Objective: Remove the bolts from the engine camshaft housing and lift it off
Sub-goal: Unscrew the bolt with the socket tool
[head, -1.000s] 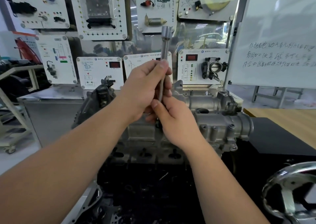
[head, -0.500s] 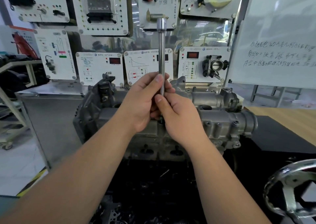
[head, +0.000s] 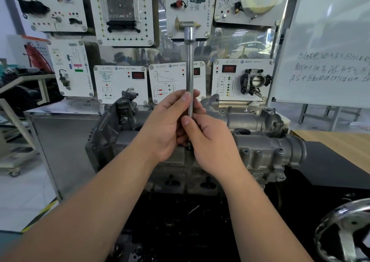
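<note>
on top of the camshaft housing (head: 260, 147), left hand (head: 166, 127) and right hand (head: 212, 143) both pinch the upright metal tool (head: 189, 67); housing not lifted off yet.

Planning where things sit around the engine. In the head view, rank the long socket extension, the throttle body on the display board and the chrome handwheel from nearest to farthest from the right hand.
1. Socket extension: pinched by the right hand, standing upright above it.
2. Throttle body: up and to the right, on the back board.
3. Chrome handwheel: far lower right corner.
</note>
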The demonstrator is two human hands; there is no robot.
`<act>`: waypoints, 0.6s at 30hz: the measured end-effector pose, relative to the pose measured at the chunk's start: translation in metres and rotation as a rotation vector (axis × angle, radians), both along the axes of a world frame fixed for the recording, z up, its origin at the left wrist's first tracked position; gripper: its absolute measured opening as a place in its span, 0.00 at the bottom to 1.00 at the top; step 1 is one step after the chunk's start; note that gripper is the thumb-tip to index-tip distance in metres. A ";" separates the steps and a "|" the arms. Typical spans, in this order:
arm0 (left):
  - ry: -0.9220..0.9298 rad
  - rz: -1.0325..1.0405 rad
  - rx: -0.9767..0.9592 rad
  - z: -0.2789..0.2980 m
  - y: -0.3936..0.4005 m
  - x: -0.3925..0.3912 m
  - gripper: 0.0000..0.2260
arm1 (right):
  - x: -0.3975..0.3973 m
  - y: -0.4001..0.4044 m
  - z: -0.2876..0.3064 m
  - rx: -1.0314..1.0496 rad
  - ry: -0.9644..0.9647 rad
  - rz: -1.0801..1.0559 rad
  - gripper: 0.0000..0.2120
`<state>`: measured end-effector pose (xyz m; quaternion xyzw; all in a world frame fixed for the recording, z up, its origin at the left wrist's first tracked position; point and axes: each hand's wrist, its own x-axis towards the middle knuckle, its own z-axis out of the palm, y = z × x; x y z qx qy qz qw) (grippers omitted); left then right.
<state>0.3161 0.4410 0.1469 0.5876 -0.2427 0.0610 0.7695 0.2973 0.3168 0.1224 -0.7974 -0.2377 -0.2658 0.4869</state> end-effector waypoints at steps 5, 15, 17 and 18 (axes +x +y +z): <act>-0.098 -0.024 0.116 0.048 0.008 -0.007 0.24 | 0.001 -0.001 0.003 -0.029 0.070 0.082 0.13; -0.259 0.168 0.311 0.125 0.010 -0.019 0.11 | 0.008 -0.005 0.036 -0.319 0.050 0.031 0.16; -0.205 0.125 0.256 0.122 0.010 -0.019 0.11 | 0.011 -0.007 0.043 -0.440 -0.034 -0.024 0.24; -0.181 0.090 0.232 0.121 0.009 -0.019 0.11 | 0.012 -0.009 0.045 -0.461 -0.020 0.007 0.25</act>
